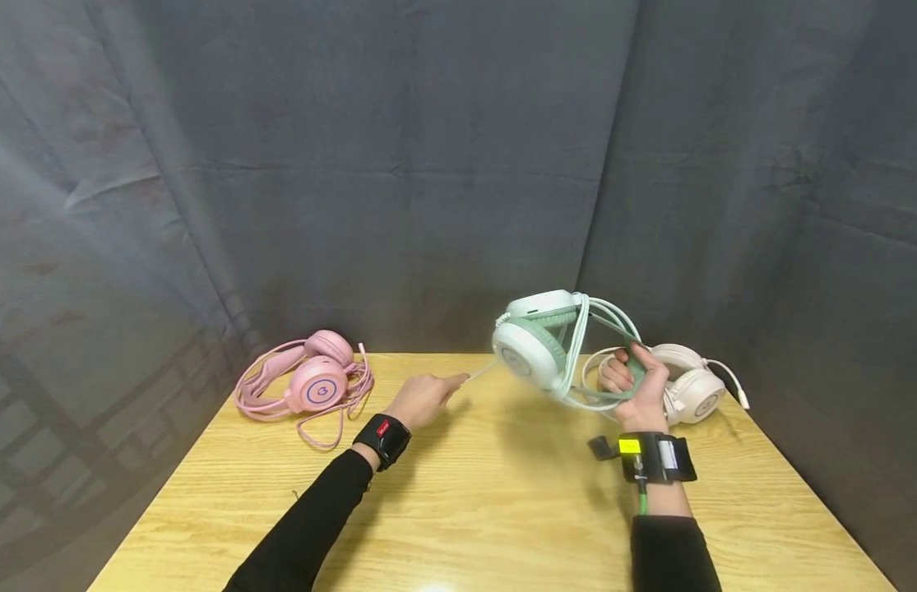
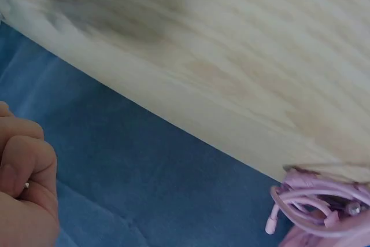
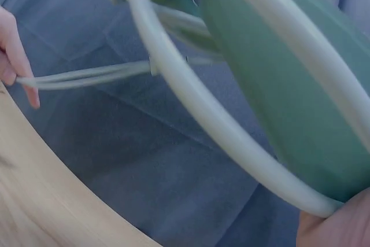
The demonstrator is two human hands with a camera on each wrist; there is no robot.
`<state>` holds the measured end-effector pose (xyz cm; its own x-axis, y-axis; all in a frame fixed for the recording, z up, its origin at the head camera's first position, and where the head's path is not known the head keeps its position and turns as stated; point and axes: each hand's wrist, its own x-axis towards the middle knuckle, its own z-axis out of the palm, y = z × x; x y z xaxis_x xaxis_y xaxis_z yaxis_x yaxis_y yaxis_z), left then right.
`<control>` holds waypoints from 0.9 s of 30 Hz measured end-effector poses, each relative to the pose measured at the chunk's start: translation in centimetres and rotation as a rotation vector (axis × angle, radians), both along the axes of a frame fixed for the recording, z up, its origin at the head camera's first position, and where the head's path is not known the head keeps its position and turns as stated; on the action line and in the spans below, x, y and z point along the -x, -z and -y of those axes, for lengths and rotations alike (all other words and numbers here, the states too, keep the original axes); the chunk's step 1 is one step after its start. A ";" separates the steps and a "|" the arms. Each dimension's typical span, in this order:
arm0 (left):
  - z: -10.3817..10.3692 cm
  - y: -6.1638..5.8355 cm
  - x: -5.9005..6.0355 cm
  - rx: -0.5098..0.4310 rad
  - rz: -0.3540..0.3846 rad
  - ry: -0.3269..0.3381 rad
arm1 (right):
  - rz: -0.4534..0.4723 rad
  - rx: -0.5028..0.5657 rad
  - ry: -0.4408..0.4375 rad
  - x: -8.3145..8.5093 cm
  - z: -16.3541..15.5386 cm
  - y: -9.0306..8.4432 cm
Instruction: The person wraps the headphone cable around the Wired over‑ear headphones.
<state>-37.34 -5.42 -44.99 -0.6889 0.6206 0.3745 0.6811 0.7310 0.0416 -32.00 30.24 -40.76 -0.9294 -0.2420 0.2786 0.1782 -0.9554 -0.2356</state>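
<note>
Green headset (image 1: 535, 341): mint-and-white, over-ear, held up in the air above the far right part of the desk (image 1: 502, 510), not touching it. Cups face left; the darker green headband (image 3: 289, 79) runs down to the right, into the grip.

Right hand (image 1: 636, 390): fingers curled round the green headband and its pale outer hoop, carrying the headset's weight. In the right wrist view the band and hoop fill the picture close up.

Cable (image 1: 476, 374): pale, leaving the green headset low on its left side and stretched leftward to the other hand; in the right wrist view it shows as a doubled strand.

Left hand (image 1: 423, 400): over the middle of the desk near the far edge, fingertips pinching the cable's end. The left wrist view shows its fingers curled tight.

Pink headset (image 1: 313, 380): lying flat at the far left corner of the desk, its pink cord looped loosely about it, well apart from both hands.

White headset (image 1: 691, 386): lying at the far right corner, just behind the right hand, partly hidden by it.

Backdrop (image 1: 428, 164): dark grey cloth hung behind and at both sides of the desk.
</note>
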 end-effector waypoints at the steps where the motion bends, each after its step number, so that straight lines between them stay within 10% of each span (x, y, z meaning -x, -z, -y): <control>1: -0.2 0.1 -0.1 0.000 0.005 0.002 | 0.029 0.000 0.010 0.0 0.0 0.0; 15: -4.0 1.9 -2.2 0.115 0.096 0.081 | 0.346 0.155 -0.048 0.1 1.4 -0.4; 27: -7.1 1.4 -5.3 0.199 0.185 0.173 | 0.597 0.192 0.235 0.4 2.5 -0.7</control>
<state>-32.04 1.68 -46.36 -0.6121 0.7829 0.1116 0.7901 0.6114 0.0440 -32.41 27.78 -40.09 -0.9593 -0.0118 -0.2820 0.0073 -0.9998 0.0173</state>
